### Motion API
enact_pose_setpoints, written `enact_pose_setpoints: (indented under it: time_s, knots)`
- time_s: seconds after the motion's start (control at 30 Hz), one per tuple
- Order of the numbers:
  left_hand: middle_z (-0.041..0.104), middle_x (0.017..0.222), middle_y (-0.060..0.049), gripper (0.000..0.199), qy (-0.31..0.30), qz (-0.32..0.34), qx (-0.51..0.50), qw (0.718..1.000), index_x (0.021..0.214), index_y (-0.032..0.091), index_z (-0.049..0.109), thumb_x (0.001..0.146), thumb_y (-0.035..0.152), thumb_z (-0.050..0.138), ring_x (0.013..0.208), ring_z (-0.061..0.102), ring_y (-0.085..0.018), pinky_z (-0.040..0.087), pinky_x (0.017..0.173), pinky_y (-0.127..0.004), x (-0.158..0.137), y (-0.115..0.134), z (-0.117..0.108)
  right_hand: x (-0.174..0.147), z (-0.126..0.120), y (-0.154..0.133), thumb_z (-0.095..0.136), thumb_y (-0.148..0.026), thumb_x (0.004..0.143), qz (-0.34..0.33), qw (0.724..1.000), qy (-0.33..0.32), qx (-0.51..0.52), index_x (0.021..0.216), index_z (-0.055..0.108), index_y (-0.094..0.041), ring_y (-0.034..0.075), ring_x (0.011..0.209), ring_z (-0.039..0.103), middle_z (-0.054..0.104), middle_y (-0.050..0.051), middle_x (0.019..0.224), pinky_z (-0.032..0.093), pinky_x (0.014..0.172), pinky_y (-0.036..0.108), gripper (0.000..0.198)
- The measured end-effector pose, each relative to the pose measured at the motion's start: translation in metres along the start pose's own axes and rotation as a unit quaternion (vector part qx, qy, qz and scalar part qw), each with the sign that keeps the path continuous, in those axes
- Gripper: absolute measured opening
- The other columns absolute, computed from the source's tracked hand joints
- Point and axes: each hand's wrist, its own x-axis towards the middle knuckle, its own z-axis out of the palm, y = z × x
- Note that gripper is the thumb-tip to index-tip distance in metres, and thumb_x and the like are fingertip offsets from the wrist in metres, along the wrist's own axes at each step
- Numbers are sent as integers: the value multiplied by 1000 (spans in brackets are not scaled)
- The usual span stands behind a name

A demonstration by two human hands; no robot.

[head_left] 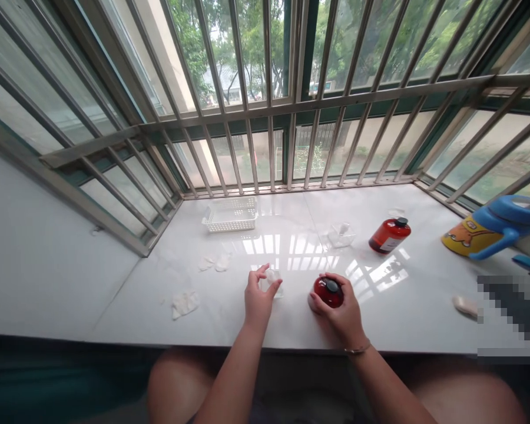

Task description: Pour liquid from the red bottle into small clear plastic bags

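My left hand (258, 297) has its thumb and fingers curved around a small clear, square-looking container (277, 290) on the white tabletop. Its fingers partly cover the container, and whatever is inside cannot be made out. To the right, my right hand (347, 309) is wrapped around a dark red bottle (323, 290) with a black cap, seen from above. That bottle appears to stand upright near the front of the table. Another clear square container (341, 235) sits farther back, between the hands and a second red bottle (384, 238) with a black cap and pale label.
A white perforated basket (231, 221) stands at the back left. Crumpled white tissue (185, 304) and thin white pieces (221, 262) lie on the left. At right are a blue-and-yellow cup (477, 232) and a beige object (465, 307). Metal window bars (270, 153) edge the tabletop (132, 318).
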Motion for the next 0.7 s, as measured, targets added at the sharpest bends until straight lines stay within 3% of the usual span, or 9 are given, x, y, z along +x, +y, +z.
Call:
enact_pose_setpoints:
  time_s: [0.1, 0.2, 0.3, 0.37, 0.43, 0.57, 0.7]
  knots:
    - [75, 143, -13, 49, -3, -39, -26, 999, 113, 27, 54, 85, 42, 91, 139, 68, -32, 47, 121, -57, 1, 1, -2, 1, 5, 1, 87, -48, 83, -7, 1000, 4, -6, 129, 64, -29, 32, 117, 71, 72, 10, 128, 59, 106, 56, 55]
    - [74, 144, -12, 53, -24, -38, -3, 999, 124, 28, 63, 83, 44, 92, 142, 65, -33, 41, 126, -57, 4, 2, -6, 1, 8, 2, 86, -49, 84, 2, 1000, 9, -5, 130, 64, -29, 33, 119, 70, 71, 11, 130, 57, 108, 57, 55]
    - [75, 143, -11, 38, -37, -31, 5, 999, 108, 27, 65, 84, 42, 91, 141, 65, -32, 36, 129, -59, 5, 4, -8, 2, 10, 2, 87, -48, 84, 2, 1000, 0, -10, 131, 64, -29, 33, 121, 69, 71, 11, 130, 56, 109, 57, 55]
    - [75, 142, -11, 40, -37, -43, -11, 998, 100, 27, 58, 83, 39, 92, 138, 68, -31, 42, 125, -59, 6, 7, -8, 4, 10, 2, 88, -47, 83, -2, 1000, -10, -13, 131, 64, -30, 32, 121, 69, 71, 10, 130, 56, 109, 56, 56]
    - [76, 139, -10, 44, -37, -56, -18, 998, 101, 27, 55, 81, 38, 93, 136, 69, -30, 47, 120, -56, 6, 10, -9, 5, 11, 2, 89, -48, 82, -3, 1000, -15, -14, 131, 64, -30, 32, 120, 69, 71, 10, 130, 56, 108, 56, 57]
    - [77, 137, -10, 43, -60, -35, 15, 997, 113, 28, 68, 80, 38, 94, 136, 68, -31, 47, 121, -52, 7, 14, -13, 4, 15, 3, 90, -52, 80, 8, 1000, -4, -19, 130, 65, -29, 32, 118, 69, 70, 10, 130, 56, 107, 56, 61]
    - [77, 137, -8, 37, -57, -34, 2, 998, 106, 27, 67, 81, 34, 93, 131, 70, -29, 49, 118, -49, 2, 16, -14, 3, 16, 0, 90, -57, 77, 13, 1000, 3, -18, 130, 64, -27, 32, 116, 69, 69, 10, 131, 56, 106, 54, 65]
